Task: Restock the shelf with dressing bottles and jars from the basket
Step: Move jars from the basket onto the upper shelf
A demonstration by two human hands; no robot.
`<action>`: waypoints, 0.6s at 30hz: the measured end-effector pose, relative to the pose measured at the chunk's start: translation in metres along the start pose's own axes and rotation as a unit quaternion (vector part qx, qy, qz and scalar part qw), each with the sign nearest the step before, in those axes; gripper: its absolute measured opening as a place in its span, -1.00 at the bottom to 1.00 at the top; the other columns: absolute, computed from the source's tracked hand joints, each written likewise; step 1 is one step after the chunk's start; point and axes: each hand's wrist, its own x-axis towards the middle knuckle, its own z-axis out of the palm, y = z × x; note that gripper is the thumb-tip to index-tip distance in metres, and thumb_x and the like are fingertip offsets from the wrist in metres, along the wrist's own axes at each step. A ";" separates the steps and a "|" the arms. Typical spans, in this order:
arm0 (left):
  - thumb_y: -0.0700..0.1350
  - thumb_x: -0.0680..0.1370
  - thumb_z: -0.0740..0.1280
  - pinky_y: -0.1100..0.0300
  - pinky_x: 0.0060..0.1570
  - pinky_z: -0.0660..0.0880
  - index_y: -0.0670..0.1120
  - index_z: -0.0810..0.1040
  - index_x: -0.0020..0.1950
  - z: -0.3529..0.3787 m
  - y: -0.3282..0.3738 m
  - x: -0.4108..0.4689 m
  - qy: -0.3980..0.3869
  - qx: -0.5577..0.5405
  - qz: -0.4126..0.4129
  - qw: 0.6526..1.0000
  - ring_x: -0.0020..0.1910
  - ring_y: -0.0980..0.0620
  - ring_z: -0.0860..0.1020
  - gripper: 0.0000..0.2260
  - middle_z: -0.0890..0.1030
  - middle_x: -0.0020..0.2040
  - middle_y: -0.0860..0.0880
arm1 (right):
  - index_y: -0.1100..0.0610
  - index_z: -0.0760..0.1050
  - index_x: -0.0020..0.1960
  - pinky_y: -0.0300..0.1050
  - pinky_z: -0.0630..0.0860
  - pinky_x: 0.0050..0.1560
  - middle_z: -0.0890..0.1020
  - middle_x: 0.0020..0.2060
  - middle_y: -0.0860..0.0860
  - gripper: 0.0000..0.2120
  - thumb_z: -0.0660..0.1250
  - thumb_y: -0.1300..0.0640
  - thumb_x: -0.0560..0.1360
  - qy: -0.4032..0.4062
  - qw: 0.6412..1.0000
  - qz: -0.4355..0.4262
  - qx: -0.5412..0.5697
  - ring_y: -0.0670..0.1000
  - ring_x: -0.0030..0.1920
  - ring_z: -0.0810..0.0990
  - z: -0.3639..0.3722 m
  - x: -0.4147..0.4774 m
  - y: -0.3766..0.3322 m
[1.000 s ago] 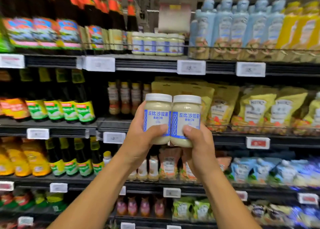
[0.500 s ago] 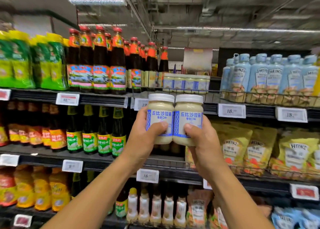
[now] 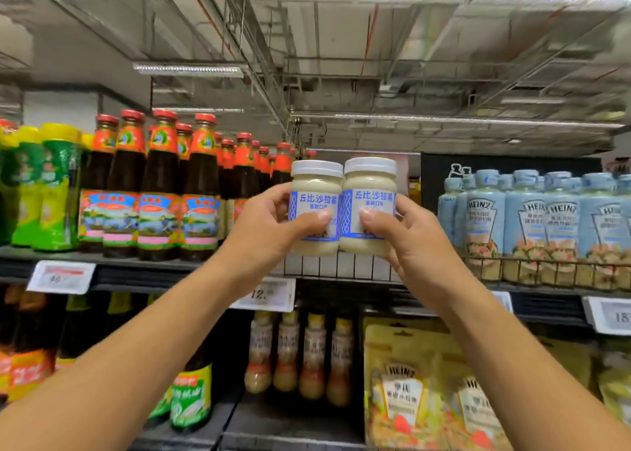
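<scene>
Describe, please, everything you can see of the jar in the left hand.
The jar is squat and clear, filled with pale cream dressing and closed by a white ribbed lid. Its white label carries blue Chinese characters and a blue lattice band. It is upright, held up in front of the top shelf's wire rail. The left hand grips it, thumb across the label, and its side touches the other jar in the right hand.
</scene>
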 end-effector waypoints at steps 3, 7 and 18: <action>-0.14 0.38 0.51 0.02 0.06 0.63 -0.18 0.57 0.23 -0.005 -0.010 0.030 0.001 0.026 -0.004 1.000 0.05 -0.10 0.69 -0.56 0.72 0.04 -0.12 | 0.09 0.65 0.07 0.11 0.60 0.18 0.73 0.01 0.10 -0.77 0.45 0.09 0.42 -0.024 1.000 0.009 -0.012 0.09 0.07 0.70 -0.015 0.030 0.007; -0.22 0.40 0.52 0.10 0.02 0.64 -0.17 0.57 0.22 -0.016 -0.023 0.060 -0.018 0.046 -0.028 0.998 0.05 -0.06 0.69 -0.59 0.72 0.04 -0.11 | 0.19 0.61 0.18 0.08 0.61 0.14 0.72 0.07 0.13 -0.73 0.43 0.14 0.51 -0.072 0.995 0.043 -0.049 0.11 0.12 0.70 -0.027 0.064 0.010; -0.36 0.29 0.60 0.24 -0.12 0.61 -0.18 0.56 0.20 -0.048 -0.053 0.112 -0.126 0.169 -0.100 0.972 -0.04 -0.03 0.71 -0.48 0.73 -0.03 -0.10 | 0.08 0.72 -0.08 -0.12 0.59 -0.06 0.75 -0.13 0.04 -0.78 0.58 0.04 0.31 -0.126 0.937 0.148 -0.289 -0.13 -0.11 0.67 -0.039 0.110 0.035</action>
